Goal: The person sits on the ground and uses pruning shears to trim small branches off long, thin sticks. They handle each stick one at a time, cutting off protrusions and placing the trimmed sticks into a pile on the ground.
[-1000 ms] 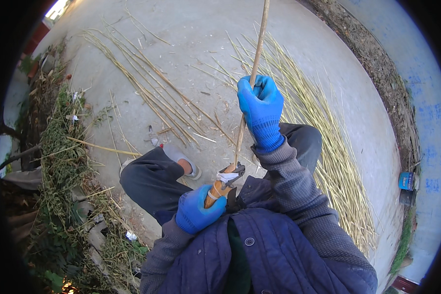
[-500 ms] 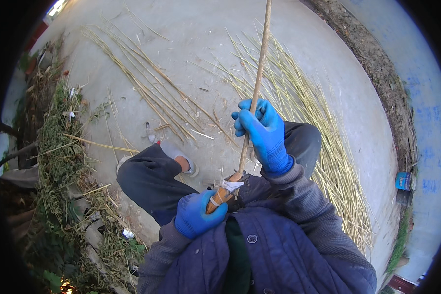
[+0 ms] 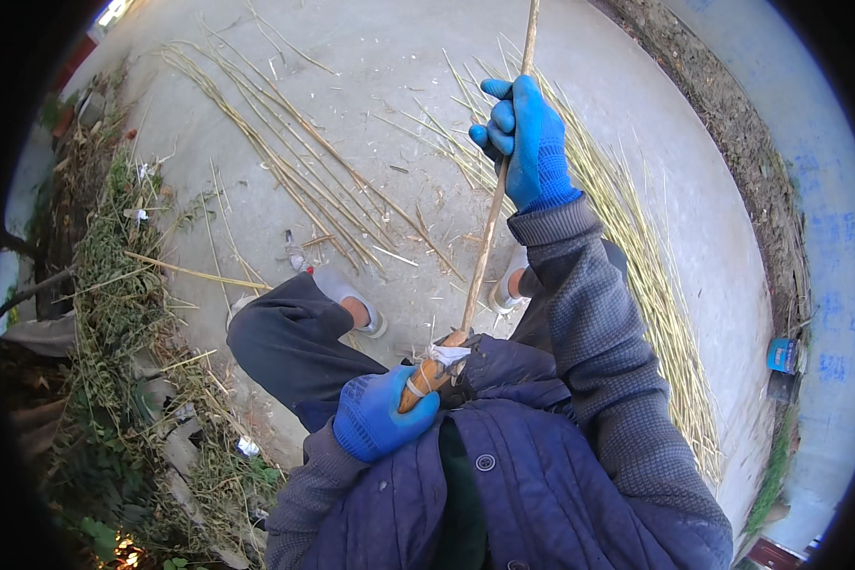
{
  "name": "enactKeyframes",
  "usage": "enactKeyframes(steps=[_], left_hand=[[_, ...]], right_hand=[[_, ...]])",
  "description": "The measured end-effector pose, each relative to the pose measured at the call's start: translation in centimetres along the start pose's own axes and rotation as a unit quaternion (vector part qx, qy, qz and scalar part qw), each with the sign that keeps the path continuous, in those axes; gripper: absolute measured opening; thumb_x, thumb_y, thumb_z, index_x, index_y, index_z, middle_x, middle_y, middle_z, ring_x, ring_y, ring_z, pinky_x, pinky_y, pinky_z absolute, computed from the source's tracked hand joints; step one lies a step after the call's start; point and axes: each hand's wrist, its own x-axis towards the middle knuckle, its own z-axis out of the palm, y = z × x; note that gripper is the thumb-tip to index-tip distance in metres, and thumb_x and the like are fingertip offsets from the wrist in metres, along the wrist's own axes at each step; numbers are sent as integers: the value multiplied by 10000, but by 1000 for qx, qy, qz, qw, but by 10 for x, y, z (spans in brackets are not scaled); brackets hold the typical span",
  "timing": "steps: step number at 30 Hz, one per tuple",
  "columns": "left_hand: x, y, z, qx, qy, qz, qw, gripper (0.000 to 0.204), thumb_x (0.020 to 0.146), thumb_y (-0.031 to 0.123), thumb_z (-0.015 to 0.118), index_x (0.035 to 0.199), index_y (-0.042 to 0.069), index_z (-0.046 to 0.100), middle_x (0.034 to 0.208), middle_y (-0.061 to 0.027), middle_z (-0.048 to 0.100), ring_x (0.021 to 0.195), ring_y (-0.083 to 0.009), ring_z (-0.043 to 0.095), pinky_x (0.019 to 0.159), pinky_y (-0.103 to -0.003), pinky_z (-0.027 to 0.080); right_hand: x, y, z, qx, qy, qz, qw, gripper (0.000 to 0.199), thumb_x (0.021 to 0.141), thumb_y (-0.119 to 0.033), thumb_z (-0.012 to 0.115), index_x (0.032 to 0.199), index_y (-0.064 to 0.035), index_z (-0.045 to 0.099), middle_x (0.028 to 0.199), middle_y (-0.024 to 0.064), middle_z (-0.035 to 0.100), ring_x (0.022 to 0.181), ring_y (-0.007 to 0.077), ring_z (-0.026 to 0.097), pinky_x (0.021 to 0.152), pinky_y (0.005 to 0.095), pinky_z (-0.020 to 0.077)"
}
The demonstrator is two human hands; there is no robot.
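Observation:
My left hand (image 3: 375, 418), in a blue glove, is closed low in front of my jacket around a short brown wooden piece (image 3: 426, 383). White strips (image 3: 448, 355) are wrapped around that piece near its upper end. A long thin tan stick (image 3: 485, 249) rises from this end and leans slightly right, running out past the top of the picture. Higher up the stick, my gloved right hand (image 3: 532, 142) has its fingers curled around it, with the arm stretched forward. How the stick meets the wooden piece is partly hidden.
Thin stalks (image 3: 294, 161) lie on the concrete floor (image 3: 389, 57) ahead to the left. A large heap of yellow-green stalks (image 3: 651, 285) spreads at the right. Dry weeds and branches (image 3: 114, 294) line the left side. A blue container (image 3: 782, 355) stands by the right wall.
My right hand has moved up and away along the stick, and its arm has straightened. The stick tilts a little more to the right. My left hand has stayed nearly still.

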Motion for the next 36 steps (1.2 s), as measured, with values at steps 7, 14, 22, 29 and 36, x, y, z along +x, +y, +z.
enactKeyframes(steps=[7, 14, 22, 29, 36], left_hand=[[-2, -10, 2, 38, -50, -4, 998, 346, 802, 318, 725, 963, 21, 653, 738, -188, 652, 654, -346, 667, 588, -403, 511], [-8, -16, 13, -11, -3, -28, 1000, 310, 799, 315, 724, 921, 38, 660, 727, -184, 645, 646, -342, 663, 578, -408, 502], [17, -12, 3, -10, -12, 25, 1000, 349, 785, 316, 738, 971, 27, 681, 781, -191, 665, 693, -339, 682, 612, -397, 522], [18, -20, 17, -34, -73, -1, 997, 416, 807, 322, 720, 1074, 9, 656, 858, -209, 678, 772, -363, 690, 683, -409, 536], [14, -19, 21, -53, -124, -104, 985, 477, 810, 329, 705, 1123, -21, 624, 831, -221, 680, 784, -319, 706, 693, -397, 538]], right_hand=[[13, -5, -18, 0, 3, -51, 999, 430, 1044, -381, 427, 1122, 23, 551, 625, -53, 357, 494, 57, 343, 654, 285, 556], [16, -8, -23, -11, 35, -60, 998, 414, 1004, -292, 412, 1091, 86, 557, 589, -23, 383, 452, 75, 346, 598, 304, 552], [-25, 9, -13, 65, 48, -3, 997, 421, 1038, -353, 400, 1044, 42, 547, 569, -27, 374, 441, 93, 348, 574, 317, 522], [-31, 17, -46, 4, 33, -26, 999, 490, 1052, -396, 368, 1096, 51, 562, 570, -18, 409, 441, 81, 370, 621, 317, 560], [-36, 2, -36, 68, -45, -25, 996, 437, 1046, -432, 406, 1047, -32, 581, 584, -49, 376, 464, 65, 336, 683, 296, 529]])
